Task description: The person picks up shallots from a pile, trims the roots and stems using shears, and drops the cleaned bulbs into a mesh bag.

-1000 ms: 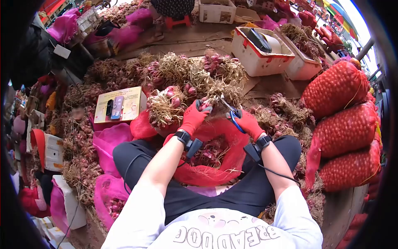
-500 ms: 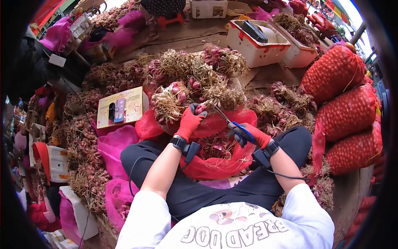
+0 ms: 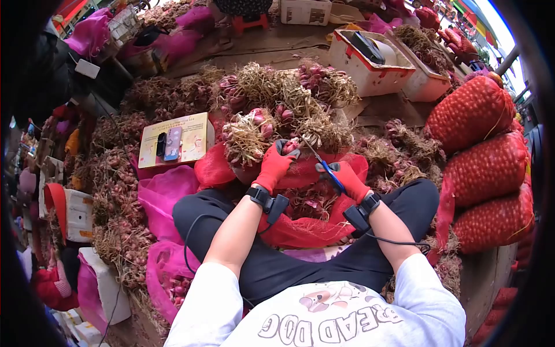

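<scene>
My left hand (image 3: 276, 166), in a red glove with dark fingertips, is closed around a purple-red shallot (image 3: 291, 146). In my right hand (image 3: 346, 178), gloved the same way, is a pair of scissors (image 3: 332, 175) with blue handles. Their blades point up and left, with the tips close beside the shallot. Just beyond both hands rises a heap of bunched shallots (image 3: 283, 113) with dry, straw-coloured roots and stalks. Below the hands, between my legs, a red mesh bag (image 3: 300, 227) lies spread with loose shallots and trimmings in it.
Full red mesh sacks (image 3: 471, 113) are stacked at the right. A yellowish box (image 3: 199, 132) at the left carries a phone (image 3: 173, 143). White foam boxes (image 3: 370, 81) stand at the back right. Pink mesh bags (image 3: 167, 199) and more shallots (image 3: 113, 202) lie on the left.
The scissors have turned so their handle loops look narrower, with the blades still by the shallot. My left hand keeps hold of the shallot. The whole view has shifted slightly.
</scene>
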{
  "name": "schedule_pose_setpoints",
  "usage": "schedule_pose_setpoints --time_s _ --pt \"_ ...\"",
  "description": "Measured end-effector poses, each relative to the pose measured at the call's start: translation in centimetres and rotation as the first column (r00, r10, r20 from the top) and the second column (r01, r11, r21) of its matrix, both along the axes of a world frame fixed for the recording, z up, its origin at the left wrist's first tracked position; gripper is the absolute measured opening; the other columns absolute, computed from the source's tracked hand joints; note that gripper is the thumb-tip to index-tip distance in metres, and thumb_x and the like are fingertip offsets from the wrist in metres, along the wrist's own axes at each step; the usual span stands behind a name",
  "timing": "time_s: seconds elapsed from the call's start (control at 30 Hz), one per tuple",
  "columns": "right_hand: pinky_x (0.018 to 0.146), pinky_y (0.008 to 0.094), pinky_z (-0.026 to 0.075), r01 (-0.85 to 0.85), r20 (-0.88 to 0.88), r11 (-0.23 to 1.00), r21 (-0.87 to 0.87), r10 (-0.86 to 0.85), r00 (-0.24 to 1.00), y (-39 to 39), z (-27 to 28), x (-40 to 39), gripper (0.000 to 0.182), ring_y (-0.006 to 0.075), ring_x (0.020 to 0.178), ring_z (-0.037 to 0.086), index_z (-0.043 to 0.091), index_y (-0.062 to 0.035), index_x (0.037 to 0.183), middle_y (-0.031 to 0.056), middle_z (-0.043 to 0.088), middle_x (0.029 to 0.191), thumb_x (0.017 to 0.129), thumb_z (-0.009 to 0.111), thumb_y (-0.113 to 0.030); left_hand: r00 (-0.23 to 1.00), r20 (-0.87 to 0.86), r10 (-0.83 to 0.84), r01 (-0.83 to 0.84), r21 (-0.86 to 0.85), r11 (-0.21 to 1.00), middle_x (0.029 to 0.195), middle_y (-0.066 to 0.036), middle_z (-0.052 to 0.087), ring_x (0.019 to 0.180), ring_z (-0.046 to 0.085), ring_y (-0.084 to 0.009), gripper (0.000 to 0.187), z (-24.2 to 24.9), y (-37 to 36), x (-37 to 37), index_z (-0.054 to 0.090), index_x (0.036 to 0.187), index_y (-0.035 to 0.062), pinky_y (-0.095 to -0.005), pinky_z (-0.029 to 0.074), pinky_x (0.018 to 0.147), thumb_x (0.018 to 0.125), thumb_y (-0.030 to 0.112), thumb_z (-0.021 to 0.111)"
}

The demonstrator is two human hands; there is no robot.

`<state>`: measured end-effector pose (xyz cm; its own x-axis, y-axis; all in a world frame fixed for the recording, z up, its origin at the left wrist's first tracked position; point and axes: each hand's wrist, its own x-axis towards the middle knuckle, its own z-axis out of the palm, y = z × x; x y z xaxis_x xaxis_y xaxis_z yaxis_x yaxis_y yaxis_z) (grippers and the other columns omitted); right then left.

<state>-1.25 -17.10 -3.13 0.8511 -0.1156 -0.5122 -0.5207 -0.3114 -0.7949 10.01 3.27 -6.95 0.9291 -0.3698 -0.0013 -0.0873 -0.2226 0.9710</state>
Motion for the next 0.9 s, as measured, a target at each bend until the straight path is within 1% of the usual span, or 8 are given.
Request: schedule_pose_setpoints --time_s 0.1,0.2,0.4,0.53,0.67,0.73,0.83,0.9 --pt "0.043 0.0227 0.032 0.052 0.047 0.959 0.278 -0.067 0.997 0.1 -0.3 -1.9 0.038 0.004 0.047 0.043 0.066 -0.0066 0.087 -0.0056 0.048 0.059 0.084 0.066 -0.045 0.999 0.025 0.024 -0.024 -0.028 0.999 0.099 -0.006 0.066 0.09 0.061 -0.015 0.039 -0.8 -0.2 0.1 0.058 0.106 0.0032 -0.0296 0.048 0.083 0.071 0.004 0.074" --pt "0.043 0.0232 0.032 0.027 -0.071 0.944 0.329 -0.004 0.997 -0.8 0.7 -4.1 0.038 0.0039 0.047 0.042 0.064 -0.0082 0.095 -0.0064 0.048 0.063 0.086 0.064 -0.045 0.999 -0.037 0.018 -0.021 -0.095 0.995 0.098 -0.005 0.066 0.089 0.06 -0.0141 0.037 -0.6 -0.2 0.0 0.058 0.106 0.0028 -0.0285 0.048 0.083 0.072 0.003 0.073" --pt "0.044 0.0266 0.031 -0.023 -0.037 0.998 0.056 0.025 0.999 -1.2 0.4 -3.1 0.05 0.0063 0.047 0.041 0.058 -0.0097 0.073 -0.0045 0.046 0.058 0.082 0.062 -0.058 0.997 -0.063 -0.033 0.025 -0.124 0.992 0.1 -0.006 0.064 0.091 0.057 -0.0121 0.038 -0.5 -0.1 -0.1 0.056 0.109 0.001 -0.0279 0.047 0.085 0.073 0.001 0.07" --pt "0.05 0.0325 0.031 -0.067 0.035 0.992 -0.11 0.071 0.997 -0.3 1.1 -0.8 0.064 0.01 0.048 0.038 0.05 -0.0057 0.058 -0.0009 0.043 0.054 0.078 0.061 -0.065 0.999 -0.035 -0.022 0.021 -0.022 1.0 0.099 -0.004 0.064 0.088 0.057 -0.0095 0.035 -0.1 0.0 -0.4 0.056 0.11 0.0003 -0.0262 0.049 0.077 0.077 0.002 0.067" --pt "0.049 0.0322 0.032 -0.152 0.119 0.942 -0.298 0.195 0.974 -1.5 -0.4 1.1 0.065 0.0103 0.047 0.041 0.053 -0.0024 0.057 0.0016 0.045 0.05 0.077 0.064 -0.064 0.976 -0.199 -0.093 0.041 -0.249 0.968 0.098 -0.002 0.064 0.084 0.057 -0.0061 0.03 -2.6 -0.2 0.8 0.057 0.111 0.0038 -0.0221 0.048 0.071 0.083 0.005 0.064" --pt "0.048 0.0322 0.033 -0.089 0.168 0.964 -0.25 0.134 0.977 -1.4 -0.4 1.3 0.063 0.0103 0.047 0.043 0.056 -0.0021 0.059 0.001 0.047 0.051 0.077 0.065 -0.062 0.906 -0.391 -0.159 0.017 -0.342 0.94 0.098 -0.002 0.063 0.082 0.057 -0.0048 0.026 -1.5 0.3 1.1 0.056 0.112 0.0049 -0.0204 0.047 0.07 0.086 0.006 0.062" --pt "0.044 0.0276 0.034 -0.055 0.093 0.998 -0.022 0.057 0.994 -1.3 1.3 0.8 0.05 0.0076 0.044 0.042 0.065 -0.0053 0.067 -0.0037 0.047 0.051 0.082 0.066 -0.053 0.752 -0.537 -0.383 -0.11 -0.675 0.729 0.089 0.008 0.058 0.068 0.049 -0.0027 0.025 1.7 1.2 0.3 0.058 0.113 0.007 -0.0169 0.038 0.057 0.089 0.016 0.062" --pt "0.043 0.0241 0.034 -0.056 0.032 0.978 0.201 0.051 0.998 -1.3 2.5 -0.5 0.042 0.0054 0.044 0.04 0.065 -0.0078 0.073 -0.0061 0.045 0.052 0.084 0.065 -0.048 0.849 -0.431 -0.305 0.064 -0.489 0.87 0.093 0.005 0.057 0.07 0.048 -0.004 0.027 7.2 2.4 -1.5 0.056 0.119 0.0082 -0.0163 0.039 0.06 0.094 0.017 0.055"
